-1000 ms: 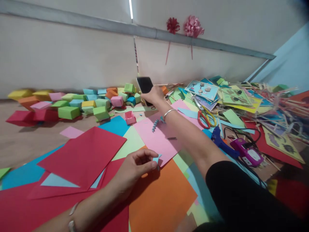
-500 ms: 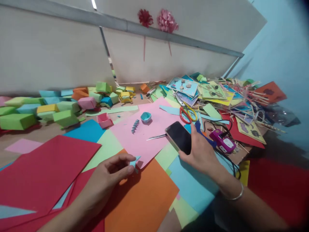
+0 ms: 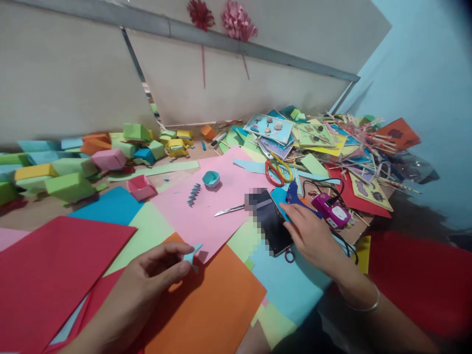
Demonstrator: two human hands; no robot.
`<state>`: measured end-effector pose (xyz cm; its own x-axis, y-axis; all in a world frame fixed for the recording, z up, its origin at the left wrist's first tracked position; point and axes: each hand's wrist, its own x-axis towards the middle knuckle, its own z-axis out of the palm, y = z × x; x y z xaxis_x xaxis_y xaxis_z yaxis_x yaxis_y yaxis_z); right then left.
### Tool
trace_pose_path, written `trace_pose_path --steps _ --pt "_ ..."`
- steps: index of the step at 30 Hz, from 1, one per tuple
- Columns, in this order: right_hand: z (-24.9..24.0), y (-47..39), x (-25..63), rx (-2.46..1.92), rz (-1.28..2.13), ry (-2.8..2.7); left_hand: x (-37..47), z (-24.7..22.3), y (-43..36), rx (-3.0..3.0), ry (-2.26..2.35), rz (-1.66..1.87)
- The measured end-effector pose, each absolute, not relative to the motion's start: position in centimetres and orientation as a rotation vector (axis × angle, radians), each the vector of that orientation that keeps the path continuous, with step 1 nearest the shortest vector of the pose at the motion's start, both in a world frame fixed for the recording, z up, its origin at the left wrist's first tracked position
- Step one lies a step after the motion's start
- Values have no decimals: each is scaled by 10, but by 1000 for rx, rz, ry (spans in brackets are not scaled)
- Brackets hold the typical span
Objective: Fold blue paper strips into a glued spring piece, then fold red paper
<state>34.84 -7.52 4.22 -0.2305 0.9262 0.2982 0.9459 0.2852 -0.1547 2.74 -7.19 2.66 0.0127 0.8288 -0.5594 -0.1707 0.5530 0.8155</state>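
Observation:
My left hand point(image 3: 158, 275) pinches a small folded piece of light blue paper point(image 3: 191, 255) between thumb and fingertips, above an orange sheet point(image 3: 217, 305). My right hand point(image 3: 309, 233) is open, fingers stretched out beside a dark phone point(image 3: 271, 223) and a blue glue gun point(image 3: 295, 195). The phone lies over scissors; their silver blade point(image 3: 230, 210) pokes out to its left and a red handle loop point(image 3: 289, 255) to its right. A teal paper cup shape point(image 3: 211, 180) and a zigzag paper strip point(image 3: 193, 194) rest on the pink sheet point(image 3: 173, 201).
Behind the phone lie red-and-yellow-handled scissors point(image 3: 278, 169). A purple device point(image 3: 330, 209) with black cables sits at the right. Folded paper boxes point(image 3: 70, 187) crowd the back left, and decorated cards point(image 3: 269, 129) with sticks pile up at the back right. Red sheets point(image 3: 66, 275) cover the left.
My right hand has let go of the phone, which now lies on the papers, and has shifted right toward the glue gun. My left hand still holds the folded paper. The view has turned slightly.

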Motion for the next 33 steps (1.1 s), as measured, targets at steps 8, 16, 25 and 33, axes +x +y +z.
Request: trace_pose_path --steps 8,16,25,33 --pt "44 -70 375 -1352 100 -2422 28 29 -71 624 1304 853" --pt "17 -55 374 -1525 -213 -2236 32 30 -70 575 1275 867" --pt "27 -83 380 -1192 -134 -2210 29 26 -70 572 1265 856" --pt "23 -85 372 -1234 -128 -2196 28 25 -71 563 1234 861"
